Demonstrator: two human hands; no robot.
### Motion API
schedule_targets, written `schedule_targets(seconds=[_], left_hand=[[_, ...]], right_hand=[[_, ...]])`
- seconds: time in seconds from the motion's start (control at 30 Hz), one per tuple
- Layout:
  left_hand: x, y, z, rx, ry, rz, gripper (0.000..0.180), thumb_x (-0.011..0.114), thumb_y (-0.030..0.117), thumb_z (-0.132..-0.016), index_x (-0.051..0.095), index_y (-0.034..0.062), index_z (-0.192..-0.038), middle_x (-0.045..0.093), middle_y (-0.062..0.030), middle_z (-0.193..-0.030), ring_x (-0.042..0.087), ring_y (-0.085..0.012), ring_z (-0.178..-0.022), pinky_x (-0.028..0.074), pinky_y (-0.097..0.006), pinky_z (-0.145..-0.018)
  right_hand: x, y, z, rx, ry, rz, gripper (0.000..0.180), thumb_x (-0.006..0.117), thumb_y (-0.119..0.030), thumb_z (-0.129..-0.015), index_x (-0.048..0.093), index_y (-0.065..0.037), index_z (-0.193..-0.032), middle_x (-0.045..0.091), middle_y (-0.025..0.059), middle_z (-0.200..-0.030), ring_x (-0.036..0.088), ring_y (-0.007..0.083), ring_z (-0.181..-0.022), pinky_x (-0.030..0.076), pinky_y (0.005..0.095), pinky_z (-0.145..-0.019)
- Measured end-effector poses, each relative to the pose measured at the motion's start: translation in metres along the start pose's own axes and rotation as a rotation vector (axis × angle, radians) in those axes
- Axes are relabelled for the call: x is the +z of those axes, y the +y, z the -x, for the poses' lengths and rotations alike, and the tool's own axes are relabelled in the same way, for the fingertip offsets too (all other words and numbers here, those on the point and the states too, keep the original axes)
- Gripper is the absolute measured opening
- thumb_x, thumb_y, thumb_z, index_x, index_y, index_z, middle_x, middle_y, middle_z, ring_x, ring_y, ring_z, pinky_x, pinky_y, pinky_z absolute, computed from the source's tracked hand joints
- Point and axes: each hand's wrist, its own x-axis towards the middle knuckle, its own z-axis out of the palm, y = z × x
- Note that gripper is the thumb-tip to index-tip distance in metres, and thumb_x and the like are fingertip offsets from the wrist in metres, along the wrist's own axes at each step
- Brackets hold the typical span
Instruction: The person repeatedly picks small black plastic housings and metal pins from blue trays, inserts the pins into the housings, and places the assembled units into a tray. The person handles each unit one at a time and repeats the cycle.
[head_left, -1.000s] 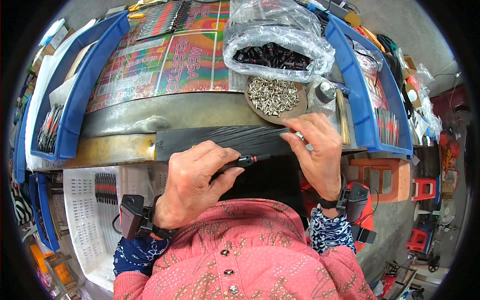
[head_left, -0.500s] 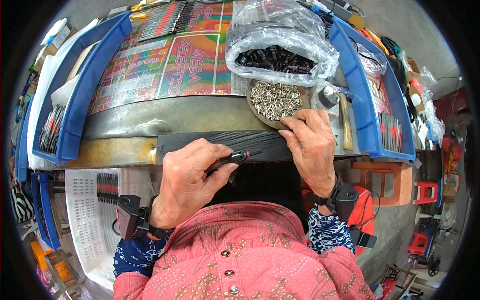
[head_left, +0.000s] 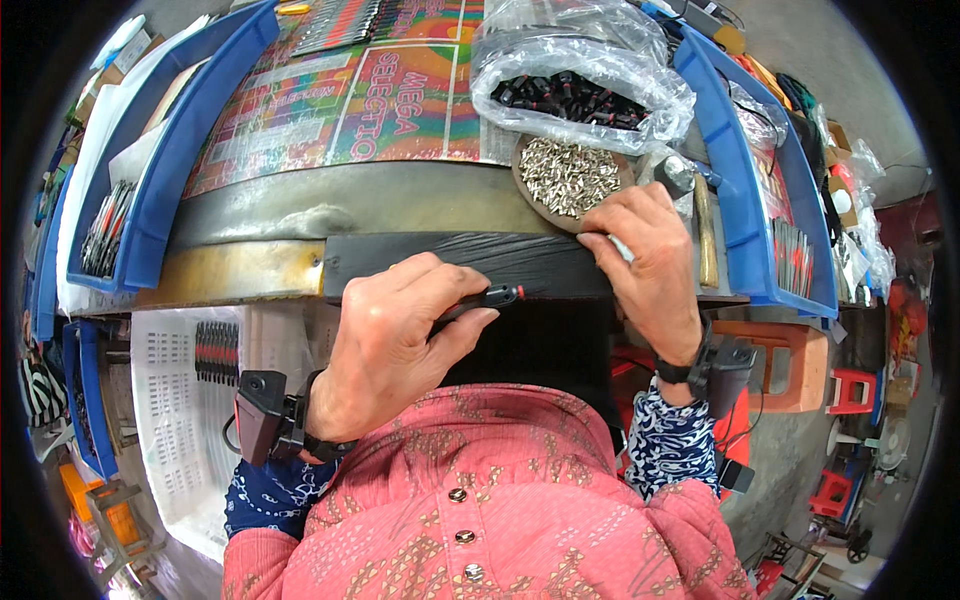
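My left hand (head_left: 405, 325) is closed around a slim black handle piece with a red band (head_left: 505, 295). Its front end sticks out past my thumb and forefinger, level and pointing right, over the near edge of the bench. The rest is hidden in my palm. My right hand (head_left: 650, 270) has thumb and forefinger bent together at the near rim of a round brown dish (head_left: 528, 190) full of small silvery metal pins like rivets (head_left: 570, 175). Whatever lies between those fingertips is too small or hidden to make out.
A clear plastic bag (head_left: 640, 130) of black-and-red pieces lies behind the dish. Right of it stand a small bottle (head_left: 672, 177) and a wooden handle (head_left: 708, 235). Blue bins (head_left: 150, 230) flank the bench; a white basket (head_left: 180, 430) stands below left.
The whole view has shifted a little. The black piece in my left hand has turned and shows a narrower side. My right fingertips have drawn slightly back toward the dish's near rim.
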Motion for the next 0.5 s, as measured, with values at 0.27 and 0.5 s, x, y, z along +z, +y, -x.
schedule_targets(seconds=[0.27,0.5], left_hand=[[0.0,0.003,0.005,0.023,-0.008,-0.011,0.019,0.076,0.006,-0.075,0.065,0.0018,-0.09,0.062,-0.0136,-0.077,0.062,-0.0327,-0.068,0.05,-0.039,-0.059],[0.005,0.008,0.007,0.046,0.005,-0.008,0.022,0.077,0.006,-0.072,0.066,0.0035,-0.09,0.061,-0.0126,-0.077,0.063,-0.0326,-0.069,0.051,-0.04,-0.059]], right_hand=[[-0.003,-0.027,0.007,0.192,0.044,-0.385,0.007,0.072,-0.002,-0.077,0.069,-0.003,-0.083,0.066,0.0067,-0.086,0.059,0.0207,-0.083,0.047,0.0299,-0.067],[0.011,-0.058,0.016,0.181,0.081,-0.716,0.008,0.074,-0.001,-0.078,0.069,-0.002,-0.085,0.066,0.0066,-0.086,0.057,0.0173,-0.079,0.046,0.0276,-0.067]])
